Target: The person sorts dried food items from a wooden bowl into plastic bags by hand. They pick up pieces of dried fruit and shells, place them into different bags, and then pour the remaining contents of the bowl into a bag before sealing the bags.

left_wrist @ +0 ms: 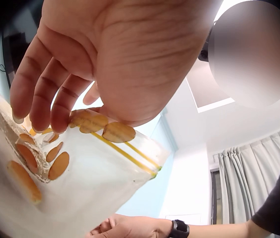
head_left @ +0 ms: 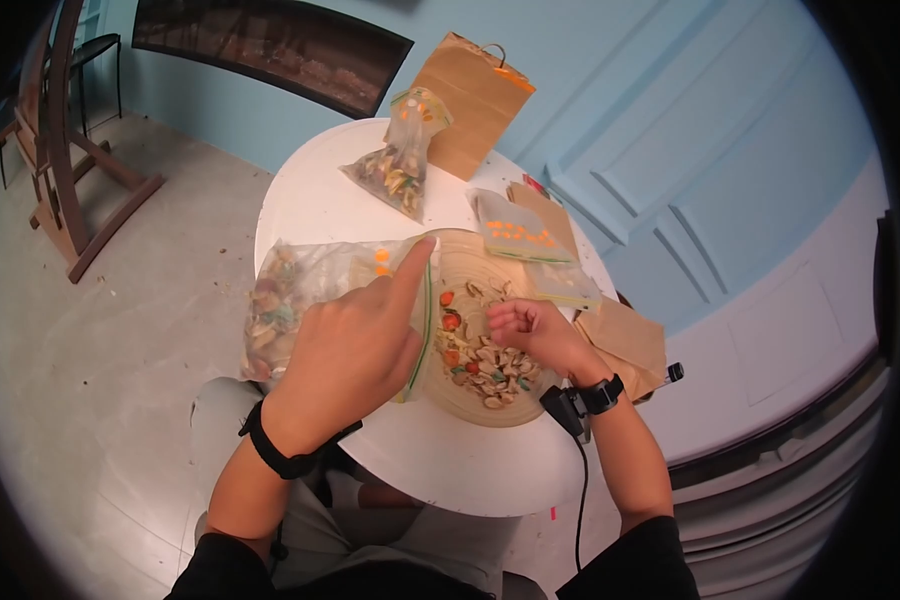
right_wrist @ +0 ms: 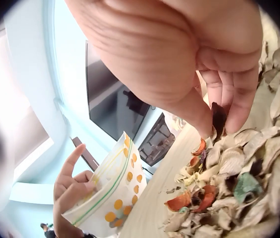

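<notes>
My left hand (head_left: 355, 345) grips the mouth of a clear zip bag (head_left: 320, 275) with orange oval prints, its index finger pointing away. Dried plant pieces fill the far left end of this bag, which lies on its side. Beside the bag's mouth sits a round, pale wood-toned bowl (head_left: 460, 262) holding potpourri (head_left: 495, 375): beige dried petals with some orange and green bits. Over the bowl, my right hand (head_left: 540, 335) pinches a dark dried petal (right_wrist: 219, 120) between thumb and fingers, close above the heap in the right wrist view.
On the white round table (head_left: 305, 190), another filled zip bag (head_left: 395, 180) stands at the back before a brown paper bag (head_left: 475, 105). Flat zip bags (head_left: 520, 235) lie right of the bowl, with a brown paper packet (head_left: 625, 345) nearer the right edge.
</notes>
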`<state>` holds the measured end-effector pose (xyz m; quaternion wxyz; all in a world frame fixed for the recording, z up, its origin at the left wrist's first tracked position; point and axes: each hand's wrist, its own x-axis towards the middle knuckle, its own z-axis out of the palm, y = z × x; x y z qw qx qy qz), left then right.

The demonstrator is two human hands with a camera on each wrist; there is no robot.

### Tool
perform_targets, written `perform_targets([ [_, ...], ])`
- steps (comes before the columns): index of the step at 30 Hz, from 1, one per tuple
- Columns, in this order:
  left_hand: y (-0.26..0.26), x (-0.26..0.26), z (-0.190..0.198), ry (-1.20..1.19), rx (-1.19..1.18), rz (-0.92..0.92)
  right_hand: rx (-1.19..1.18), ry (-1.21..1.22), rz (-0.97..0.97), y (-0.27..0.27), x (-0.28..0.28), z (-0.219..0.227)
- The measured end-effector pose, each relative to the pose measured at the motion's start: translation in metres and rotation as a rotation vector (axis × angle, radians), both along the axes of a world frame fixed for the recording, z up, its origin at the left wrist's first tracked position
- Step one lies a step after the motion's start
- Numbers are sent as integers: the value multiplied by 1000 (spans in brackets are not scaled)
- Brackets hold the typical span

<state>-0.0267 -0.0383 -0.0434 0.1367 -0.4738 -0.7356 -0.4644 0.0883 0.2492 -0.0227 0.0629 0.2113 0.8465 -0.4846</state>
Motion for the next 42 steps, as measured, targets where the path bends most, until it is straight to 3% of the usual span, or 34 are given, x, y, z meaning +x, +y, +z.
perform_targets([
  [7, 12, 5, 3, 11, -24, -1, 412, 38, 228, -11, 20, 3],
  [16, 17, 8, 5, 24, -38, -13, 416, -35, 234, -15, 11, -2],
  [22, 13, 5, 1, 13, -68, -11, -351, 28, -177, -11, 6, 0],
  [25, 10, 4, -1, -1, -60, -20, -735, 104, -226, -4, 2, -7],
  [31, 4, 2, -4, 8, -57, -13, -956, 150, -276, 0, -3, -11],
  [36, 2, 1, -7, 10, -62, -22, -952, 161, -330, -4, -4, -12],
  [42, 9, 8, -4, -2, -76, -19, -944, 165, -170, -75, -12, 34],
])
